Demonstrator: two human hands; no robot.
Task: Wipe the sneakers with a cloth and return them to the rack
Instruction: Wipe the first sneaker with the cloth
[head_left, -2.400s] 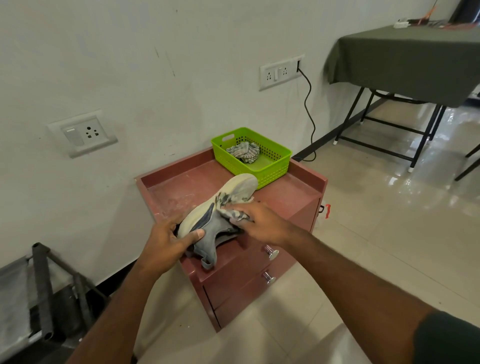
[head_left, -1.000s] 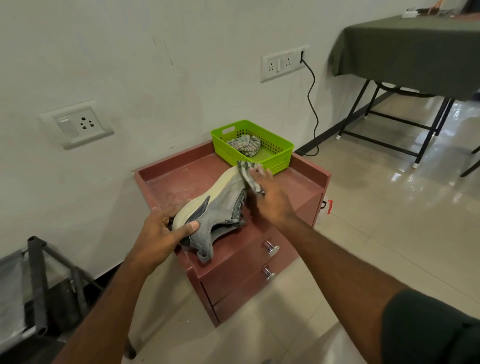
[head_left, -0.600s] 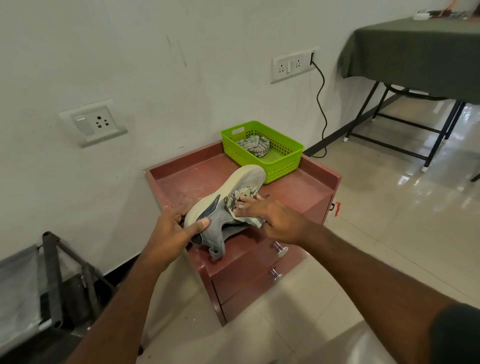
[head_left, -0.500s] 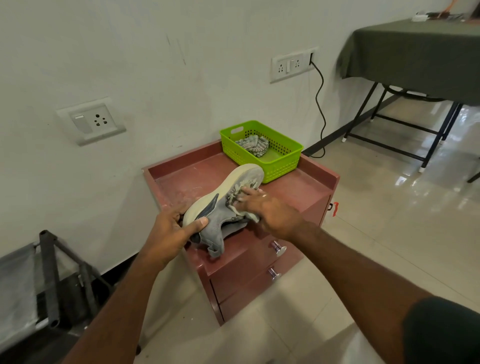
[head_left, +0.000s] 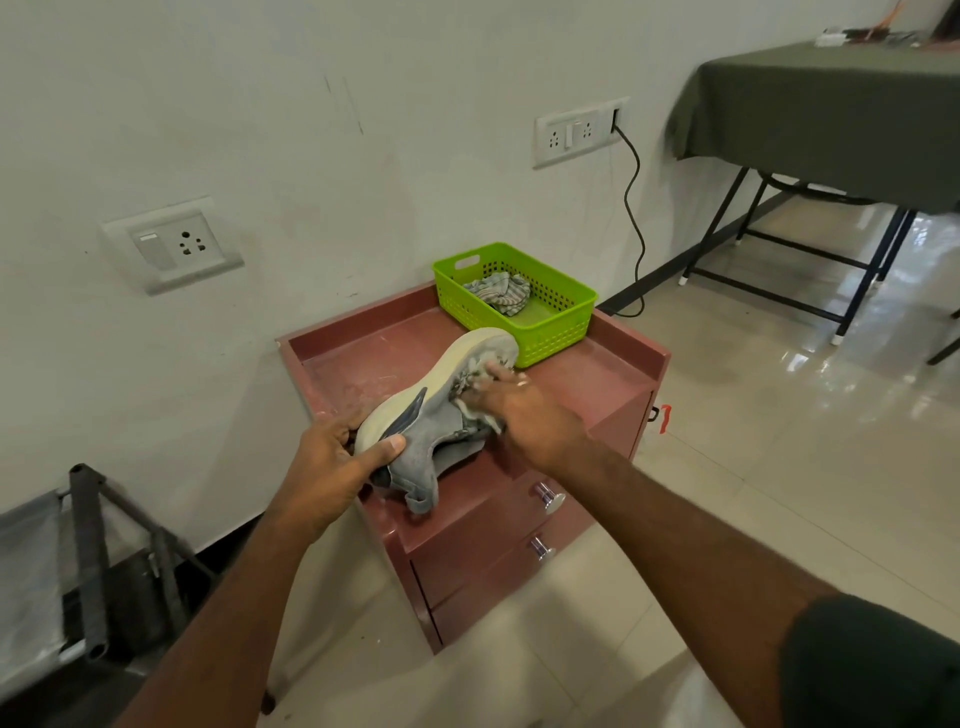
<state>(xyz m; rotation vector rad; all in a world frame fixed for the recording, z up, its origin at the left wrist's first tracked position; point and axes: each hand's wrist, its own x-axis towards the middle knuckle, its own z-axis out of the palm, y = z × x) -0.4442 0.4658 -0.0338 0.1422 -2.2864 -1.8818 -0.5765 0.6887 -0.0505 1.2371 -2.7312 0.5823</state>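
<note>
Grey sneaker tilted over the red cabinet, sole toward the wall; left hand grasps its heel; right hand presses a cloth against its upper; green basket at the cabinet's back.

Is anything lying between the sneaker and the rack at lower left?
Nothing visible does. The sneaker, gripped at its heel by the left hand, is above the cabinet's front edge; only bare floor separates it from the rack, partly out of frame.
</note>
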